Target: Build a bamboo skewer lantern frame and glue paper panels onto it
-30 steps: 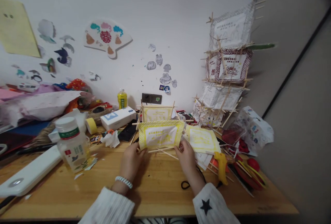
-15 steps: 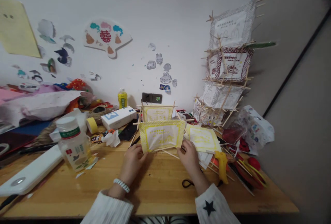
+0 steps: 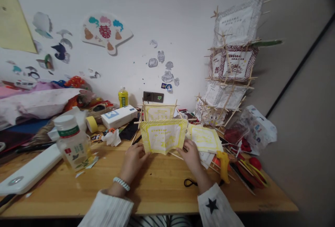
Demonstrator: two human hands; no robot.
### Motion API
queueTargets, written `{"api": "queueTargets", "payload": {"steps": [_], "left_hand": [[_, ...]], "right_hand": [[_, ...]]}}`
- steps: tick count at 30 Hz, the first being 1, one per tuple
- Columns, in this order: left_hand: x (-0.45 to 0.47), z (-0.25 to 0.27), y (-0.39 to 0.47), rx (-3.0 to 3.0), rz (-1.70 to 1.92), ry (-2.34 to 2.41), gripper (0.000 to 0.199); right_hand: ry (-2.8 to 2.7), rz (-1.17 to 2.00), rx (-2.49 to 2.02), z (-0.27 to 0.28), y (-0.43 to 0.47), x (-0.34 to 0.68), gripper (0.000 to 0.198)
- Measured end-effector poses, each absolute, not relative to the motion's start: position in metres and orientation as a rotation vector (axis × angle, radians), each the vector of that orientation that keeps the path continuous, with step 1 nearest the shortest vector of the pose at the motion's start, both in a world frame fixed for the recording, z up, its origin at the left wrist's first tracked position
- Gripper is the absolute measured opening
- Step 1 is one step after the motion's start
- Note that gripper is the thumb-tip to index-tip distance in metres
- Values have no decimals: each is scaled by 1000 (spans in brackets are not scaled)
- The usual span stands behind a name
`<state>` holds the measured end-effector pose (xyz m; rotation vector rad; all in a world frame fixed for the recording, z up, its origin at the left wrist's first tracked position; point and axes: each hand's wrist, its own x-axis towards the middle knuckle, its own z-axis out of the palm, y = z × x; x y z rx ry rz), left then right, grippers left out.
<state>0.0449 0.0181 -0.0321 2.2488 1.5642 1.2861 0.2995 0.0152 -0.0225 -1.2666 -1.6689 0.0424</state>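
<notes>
A printed white sheet with a yellow patterned border (image 3: 163,136) hangs on the front of a small frame of thin wooden sticks (image 3: 160,106). My left hand (image 3: 134,159) pinches its lower left corner, thumb in front. At the lower right corner my right hand (image 3: 190,153) pinches the same sheet. The sheet's lower edge bows forward between the hands. Behind it stands another yellow-bordered panel (image 3: 158,112) on the frame. A loose yellow-bordered sheet (image 3: 205,138) lies just right of my right hand.
A yellow glue gun (image 3: 223,166) lies at the right beside scissors (image 3: 252,171) and loose sticks. A tall stick tower with printed panels (image 3: 237,64) stands at the back right. At the left are a plastic bottle (image 3: 73,146), yellow tape (image 3: 91,124) and a white box (image 3: 119,116).
The sheet's lower edge now sags and creases forward in the middle, covering the stick seen below it before. Both hands stay at its corners. The view has shifted slightly.
</notes>
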Motion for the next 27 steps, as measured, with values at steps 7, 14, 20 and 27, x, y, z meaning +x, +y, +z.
{"api": "queueTargets", "payload": {"steps": [7, 14, 20, 27], "left_hand": [[49, -30, 19, 2269, 1305, 1648, 18], [54, -31, 20, 2245, 1305, 1704, 17], [55, -35, 25, 2212, 1287, 1724, 14], [59, -33, 27, 2205, 1219, 1784, 10]], "right_hand": [[-1698, -45, -1381, -20, 15, 298, 4], [-1680, -79, -1444, -18, 16, 292, 5], [-1627, -65, -1457, -26, 21, 290, 8], [-1574, -31, -1466, -26, 21, 289, 7]]}}
